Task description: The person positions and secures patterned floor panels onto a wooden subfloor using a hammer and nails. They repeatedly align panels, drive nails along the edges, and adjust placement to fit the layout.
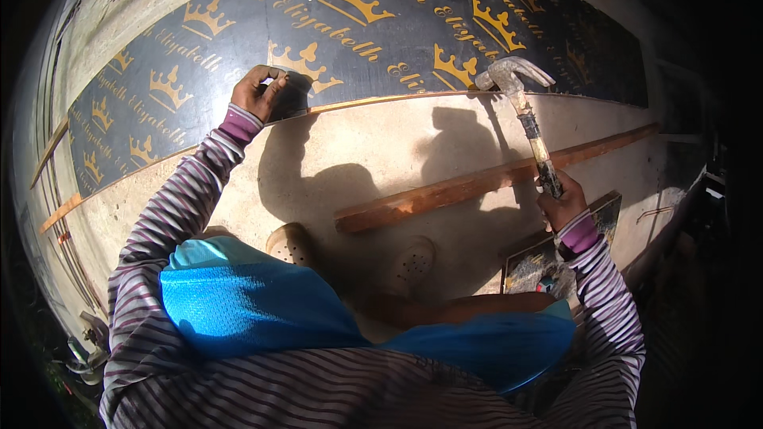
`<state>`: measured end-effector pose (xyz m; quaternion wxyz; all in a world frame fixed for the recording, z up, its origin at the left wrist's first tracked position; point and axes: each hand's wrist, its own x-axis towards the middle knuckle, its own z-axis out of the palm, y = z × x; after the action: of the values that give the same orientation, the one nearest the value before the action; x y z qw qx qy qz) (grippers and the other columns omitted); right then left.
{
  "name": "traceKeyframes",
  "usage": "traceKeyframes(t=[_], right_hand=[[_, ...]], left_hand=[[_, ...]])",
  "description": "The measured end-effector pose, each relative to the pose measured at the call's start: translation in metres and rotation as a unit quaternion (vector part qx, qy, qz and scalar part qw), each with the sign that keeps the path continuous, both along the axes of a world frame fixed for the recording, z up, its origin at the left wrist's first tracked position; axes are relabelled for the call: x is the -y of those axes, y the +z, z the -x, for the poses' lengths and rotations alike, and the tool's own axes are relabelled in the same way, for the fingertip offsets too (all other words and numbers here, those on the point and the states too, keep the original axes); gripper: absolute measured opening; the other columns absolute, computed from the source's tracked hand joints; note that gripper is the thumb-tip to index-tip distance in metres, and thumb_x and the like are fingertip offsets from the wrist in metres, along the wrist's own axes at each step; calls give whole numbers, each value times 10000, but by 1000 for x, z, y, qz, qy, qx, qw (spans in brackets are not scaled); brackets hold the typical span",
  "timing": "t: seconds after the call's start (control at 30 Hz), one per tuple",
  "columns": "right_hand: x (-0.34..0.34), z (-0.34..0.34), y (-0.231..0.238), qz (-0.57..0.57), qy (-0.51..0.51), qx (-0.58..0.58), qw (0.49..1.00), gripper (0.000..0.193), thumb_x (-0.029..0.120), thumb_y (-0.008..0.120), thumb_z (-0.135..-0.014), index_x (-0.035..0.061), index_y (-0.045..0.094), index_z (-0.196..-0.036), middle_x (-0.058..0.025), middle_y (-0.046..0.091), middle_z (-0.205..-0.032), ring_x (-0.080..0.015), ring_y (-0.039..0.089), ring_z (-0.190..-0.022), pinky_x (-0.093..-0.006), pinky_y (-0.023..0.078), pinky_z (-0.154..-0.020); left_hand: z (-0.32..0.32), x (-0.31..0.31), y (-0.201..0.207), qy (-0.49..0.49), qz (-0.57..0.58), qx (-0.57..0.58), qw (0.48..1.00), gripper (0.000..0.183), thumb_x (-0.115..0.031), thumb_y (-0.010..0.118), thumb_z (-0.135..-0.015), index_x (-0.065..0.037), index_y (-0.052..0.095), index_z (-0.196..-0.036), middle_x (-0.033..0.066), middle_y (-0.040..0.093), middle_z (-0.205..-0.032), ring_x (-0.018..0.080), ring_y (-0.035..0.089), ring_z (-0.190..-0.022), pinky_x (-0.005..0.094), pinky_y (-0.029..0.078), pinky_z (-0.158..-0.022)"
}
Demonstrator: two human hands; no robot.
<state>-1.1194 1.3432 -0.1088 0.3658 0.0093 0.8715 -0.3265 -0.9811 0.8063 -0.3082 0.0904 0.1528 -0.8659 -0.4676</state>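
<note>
A long dark panel (397, 36) printed with gold crowns and lettering lies across the floor in front of me. My left hand (258, 94) is closed in a pinch at its near edge, thumb against fingers. Whatever sits between those fingertips is too small to make out. In my right hand (561, 202) is a claw hammer (528, 123), gripped low on its worn, taped handle. Its pale metal head points away from me, over the panel's near edge on the right. Whether the head touches the panel I cannot tell.
A reddish-brown wooden strip (445, 195) lies slantwise on the concrete floor (358, 131) between me and the panel. My feet wear tan clogs (290, 246). A dark-edged, stained board (604, 226) is by my right forearm. Short wood pieces (60, 213) stick out at the panel's left end.
</note>
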Motion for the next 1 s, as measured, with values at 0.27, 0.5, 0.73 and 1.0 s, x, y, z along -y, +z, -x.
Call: traceKeyframes(t=[0.27, 0.5, 0.73, 1.0], right_hand=[[79, -41, 75, 202, -151, -71, 965, 175, -38, 599, -886, 15, 572, -1050, -37, 571, -651, -102, 536, -490, -253, 448, -479], [117, -85, 0, 129, -237, -19, 963, 125, -16, 626, -854, 56, 559, -931, -21, 556, -635, -104, 531, -460, -269, 431, -437], [159, -149, -86, 92, -38, 23, 995, 146, 65, 690, -843, 64, 584, -944, -14, 580, -680, -107, 572, -569, -297, 477, -520], [195, -155, -84, 55, 112, -39, 991, 203, 124, 677, -875, 13, 580, -1015, -132, 630, -802, -263, 656, -756, -373, 503, -692]], left_hand=[[14, -27, -33, -10, -100, -86, 991, 149, -89, 681, -942, 0, 708, -1059, 103, 723, -950, 179, 676, -858, 298, 537, -788], [9, -45, -39, -47, -47, -57, 996, 152, -87, 682, -925, -24, 743, -1049, 134, 742, -963, 237, 725, -834, 326, 576, -754], [9, -44, -34, -88, 47, -55, 994, 145, -172, 688, -921, -90, 776, -1002, 72, 757, -957, 226, 733, -834, 323, 598, -723], [5, -40, -43, -93, 69, -85, 990, 71, -131, 697, -865, -73, 734, -886, 69, 715, -905, 269, 706, -818, 350, 575, -695]])
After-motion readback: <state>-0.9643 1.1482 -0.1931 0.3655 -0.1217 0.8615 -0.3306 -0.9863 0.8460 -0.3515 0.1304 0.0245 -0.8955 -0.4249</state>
